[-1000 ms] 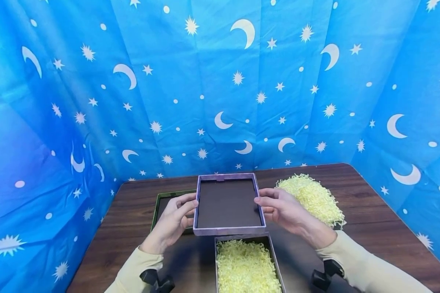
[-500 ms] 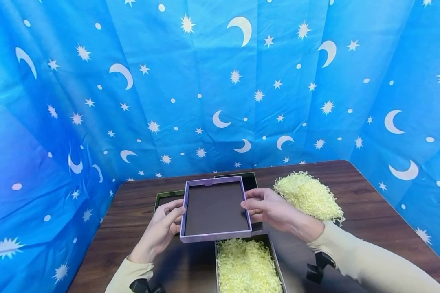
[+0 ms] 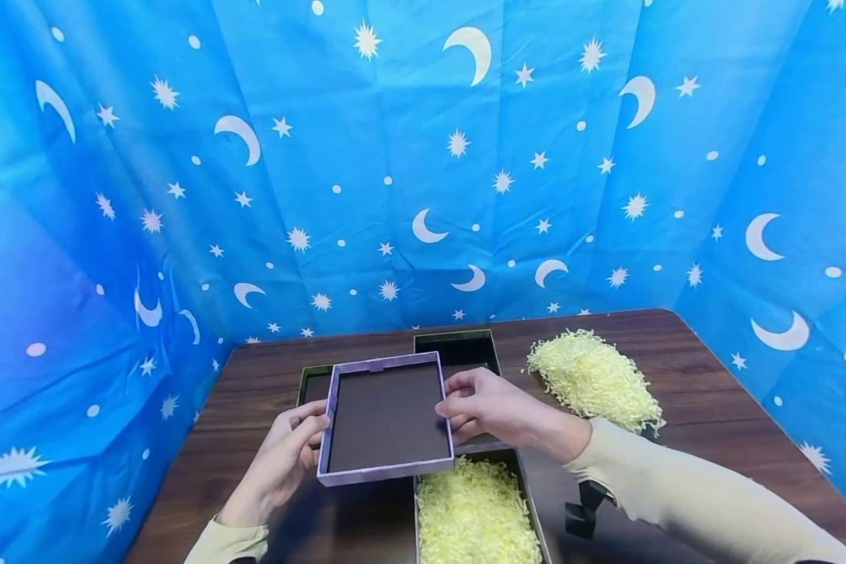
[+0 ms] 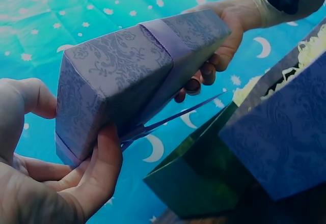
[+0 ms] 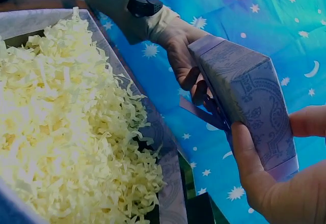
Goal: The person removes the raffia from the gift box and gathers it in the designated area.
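Note:
A purple patterned box lid (image 3: pixel 388 415) is held up above the table, its dark inside facing the head camera. My left hand (image 3: pixel 282 462) grips its left side, and my right hand (image 3: pixel 489 403) pinches the right side with thumb and fingers. A lilac ribbon (image 4: pixel 165 38) runs across the lid's outer face in the left wrist view, with loose ribbon hanging beneath. Below and to the right stands a purple box (image 3: pixel 529 493) filled with yellow shredded paper (image 3: pixel 475 517); the lid overlaps its far left corner.
Behind the lid at left is a green-rimmed box or lid (image 3: pixel 313 376), partly covered. Another dark green box (image 3: pixel 458 342) stands at the back middle. A heap of yellow shredded paper (image 3: pixel 595 380) lies at right on the wooden table (image 3: pixel 705 407). Blue star-patterned cloth surrounds the table.
Both hands have carried the purple lid leftward and slightly closer to me. The dark green box at the back has come into view from behind it.

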